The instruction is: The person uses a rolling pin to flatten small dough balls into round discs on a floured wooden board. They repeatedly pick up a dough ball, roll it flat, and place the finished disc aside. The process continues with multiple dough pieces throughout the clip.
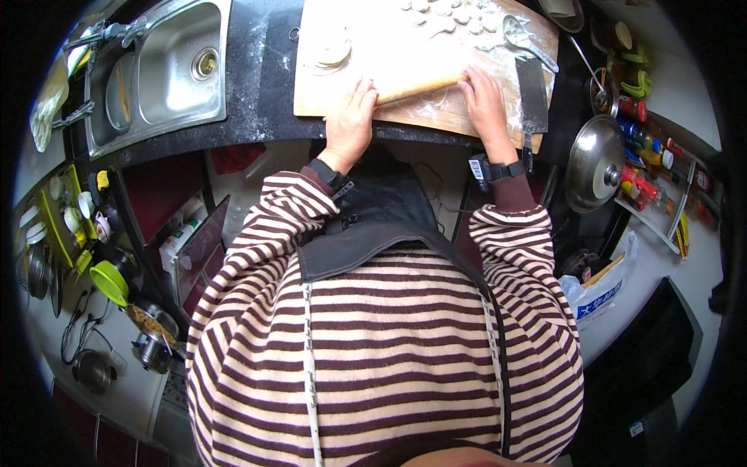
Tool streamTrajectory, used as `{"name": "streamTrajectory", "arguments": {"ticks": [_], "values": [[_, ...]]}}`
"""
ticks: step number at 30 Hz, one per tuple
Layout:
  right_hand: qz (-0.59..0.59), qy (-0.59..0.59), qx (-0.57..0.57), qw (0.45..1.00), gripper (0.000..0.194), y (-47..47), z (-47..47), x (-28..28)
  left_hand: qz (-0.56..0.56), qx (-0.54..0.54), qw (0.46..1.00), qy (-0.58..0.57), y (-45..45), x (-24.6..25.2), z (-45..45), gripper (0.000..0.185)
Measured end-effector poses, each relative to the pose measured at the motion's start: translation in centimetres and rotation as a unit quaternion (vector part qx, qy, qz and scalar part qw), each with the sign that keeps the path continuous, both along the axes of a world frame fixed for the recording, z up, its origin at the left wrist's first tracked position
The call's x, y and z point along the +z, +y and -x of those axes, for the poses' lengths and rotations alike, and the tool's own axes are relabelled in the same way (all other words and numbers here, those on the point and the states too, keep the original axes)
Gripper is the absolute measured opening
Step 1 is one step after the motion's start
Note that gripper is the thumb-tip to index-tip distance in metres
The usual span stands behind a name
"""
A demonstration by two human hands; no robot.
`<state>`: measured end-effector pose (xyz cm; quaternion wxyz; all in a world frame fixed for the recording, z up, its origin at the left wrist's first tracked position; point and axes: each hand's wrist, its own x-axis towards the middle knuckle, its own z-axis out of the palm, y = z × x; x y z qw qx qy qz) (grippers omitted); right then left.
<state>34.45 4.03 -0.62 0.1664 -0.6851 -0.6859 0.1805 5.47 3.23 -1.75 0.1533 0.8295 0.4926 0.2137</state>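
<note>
A wooden rolling pin [421, 89] lies aslant near the front edge of a floured wooden board [397, 119]. My left hand [352, 114] rests over its left end and my right hand [484, 102] over its right end, fingers on the wood. Up and left of the pin is a small stack of round dough wrappers [334, 52]. Several small dough pieces [461, 16] lie in flour at the board's far side. A spoon [528, 44] with flour in it and a cleaver [531, 93] are at the right. Glare hides much of the board's middle.
A stainless steel sink [175, 76] is set in the black counter [259, 76] at the left. A large metal lid [594, 163] stands at the right, near bottles [650, 152] on a rack. Below the counter on the left, a cabinet door [201, 251] hangs open.
</note>
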Motion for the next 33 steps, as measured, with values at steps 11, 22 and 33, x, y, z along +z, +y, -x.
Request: {"name": "streamTrajectory", "arguments": {"ticks": [11, 22, 33], "values": [[-0.003, -0.08, 0.07, 0.994, 0.08, -2.7, 0.1, -1.2, 0.058, 0.007, 0.982, 0.182, 1.0, 0.7, 1.6, 0.085], [0.056, -0.111, 0.038, 0.992, 0.086, -2.5, 0.2, -1.9, 0.021, -0.007, 0.988, 0.153, 2.3, 0.3, 1.7, 0.089], [0.04, -0.108, 0.024, 0.993, 0.09, -1.6, 0.8, -1.4, 0.006, 0.005, 0.98, 0.2, 2.9, 0.7, 1.3, 0.086]]}}
